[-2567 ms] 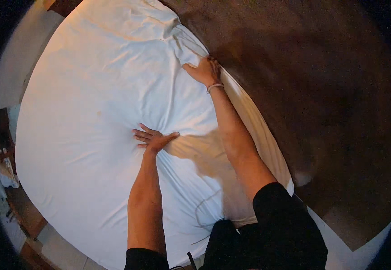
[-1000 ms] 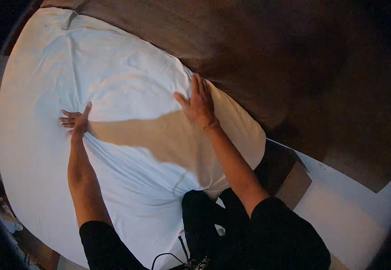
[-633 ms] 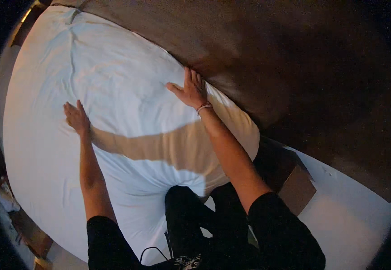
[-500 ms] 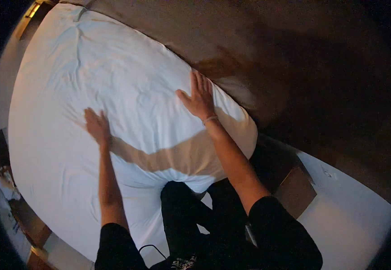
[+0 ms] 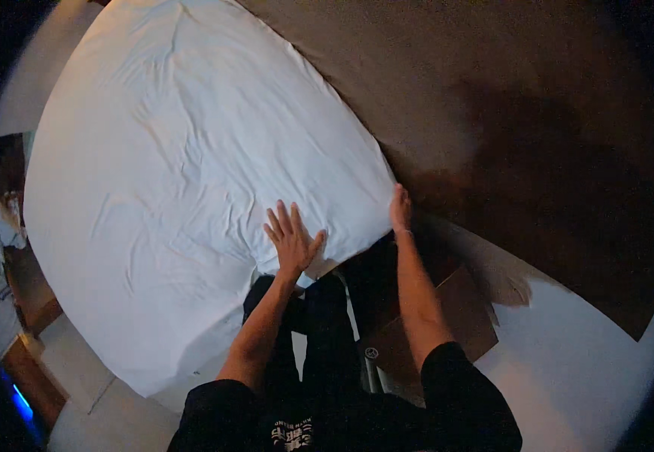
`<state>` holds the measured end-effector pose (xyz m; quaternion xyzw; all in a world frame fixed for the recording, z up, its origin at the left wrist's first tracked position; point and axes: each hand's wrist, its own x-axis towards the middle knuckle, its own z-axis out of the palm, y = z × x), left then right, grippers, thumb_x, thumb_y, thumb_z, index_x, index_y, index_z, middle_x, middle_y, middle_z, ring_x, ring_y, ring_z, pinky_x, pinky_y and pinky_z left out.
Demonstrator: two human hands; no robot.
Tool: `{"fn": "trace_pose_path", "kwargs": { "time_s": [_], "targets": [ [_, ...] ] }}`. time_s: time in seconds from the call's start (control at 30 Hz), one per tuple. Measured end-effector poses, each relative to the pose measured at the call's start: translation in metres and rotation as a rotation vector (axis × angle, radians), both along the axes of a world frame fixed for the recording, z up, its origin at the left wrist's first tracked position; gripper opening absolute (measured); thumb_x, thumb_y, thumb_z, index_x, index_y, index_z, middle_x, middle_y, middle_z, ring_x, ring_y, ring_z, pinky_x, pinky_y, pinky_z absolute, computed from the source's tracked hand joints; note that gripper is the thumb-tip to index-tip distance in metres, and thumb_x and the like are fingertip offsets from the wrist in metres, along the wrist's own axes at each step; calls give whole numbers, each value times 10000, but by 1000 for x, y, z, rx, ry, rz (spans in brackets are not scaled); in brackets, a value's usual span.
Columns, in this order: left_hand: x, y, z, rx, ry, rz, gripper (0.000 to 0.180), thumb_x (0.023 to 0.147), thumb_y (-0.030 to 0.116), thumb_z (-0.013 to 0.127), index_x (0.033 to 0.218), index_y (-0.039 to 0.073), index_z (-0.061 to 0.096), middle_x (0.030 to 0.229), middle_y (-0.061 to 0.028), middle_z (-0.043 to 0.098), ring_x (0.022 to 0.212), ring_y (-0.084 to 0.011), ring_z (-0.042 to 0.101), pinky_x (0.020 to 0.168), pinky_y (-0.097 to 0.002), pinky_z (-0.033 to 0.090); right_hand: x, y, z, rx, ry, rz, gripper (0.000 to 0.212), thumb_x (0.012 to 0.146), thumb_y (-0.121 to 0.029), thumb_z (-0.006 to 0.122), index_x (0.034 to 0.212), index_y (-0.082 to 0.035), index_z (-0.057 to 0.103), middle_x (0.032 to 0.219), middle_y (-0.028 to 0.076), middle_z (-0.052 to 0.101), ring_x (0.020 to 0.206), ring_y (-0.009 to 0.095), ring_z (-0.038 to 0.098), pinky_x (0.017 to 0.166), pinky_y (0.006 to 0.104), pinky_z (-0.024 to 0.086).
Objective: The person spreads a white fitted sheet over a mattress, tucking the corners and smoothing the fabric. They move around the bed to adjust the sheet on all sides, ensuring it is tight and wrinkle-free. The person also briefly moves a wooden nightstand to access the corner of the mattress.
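Note:
A white fitted sheet (image 5: pixel 191 143) covers a mattress, with creases running through its middle and toward the near edge. My left hand (image 5: pixel 293 245) lies flat on the sheet near that edge, fingers spread and holding nothing. At the mattress's near right corner is my right hand (image 5: pixel 400 209), seen nearly edge-on. Its fingers are stretched out along the side of the corner, between the sheet and the brown upright surface; the fingertips are partly hidden.
A tall brown panel or wall (image 5: pixel 455 98) runs along the right side of the mattress, with my shadow on it. A brown box-like piece (image 5: pixel 462 316) stands on the pale floor (image 5: pixel 560 377) by my right arm. White crumpled items (image 5: pixel 7 218) lie at the far left.
My left hand has moved right and nearer to me across the sheet. My right hand has slid from the top of the sheet down to the near right corner.

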<state>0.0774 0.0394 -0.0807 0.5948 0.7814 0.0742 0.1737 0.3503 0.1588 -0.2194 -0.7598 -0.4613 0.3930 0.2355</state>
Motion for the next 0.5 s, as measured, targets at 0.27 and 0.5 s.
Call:
{"fn": "trace_pose_path", "kwargs": {
  "time_s": [0.27, 0.5],
  "targets": [
    [30, -81, 7, -288, 165, -214, 411, 744, 334, 636, 1005, 19, 586, 1055, -152, 560, 1130, -327, 427, 816, -448, 380, 75, -47, -22, -92, -10, 291, 392, 911, -313, 486, 1166, -24, 561, 937, 69, 619, 777, 166, 569, 654, 296, 455],
    [44, -73, 8, -207, -300, -227, 207, 706, 108, 581, 897, 31, 563, 972, -145, 566, 999, -356, 464, 777, -462, 430, 37, -43, 39, -425, 404, -210, 357, 904, -378, 484, 1057, -74, 592, 945, 43, 601, 820, 194, 577, 658, 358, 487]
  ]
}}
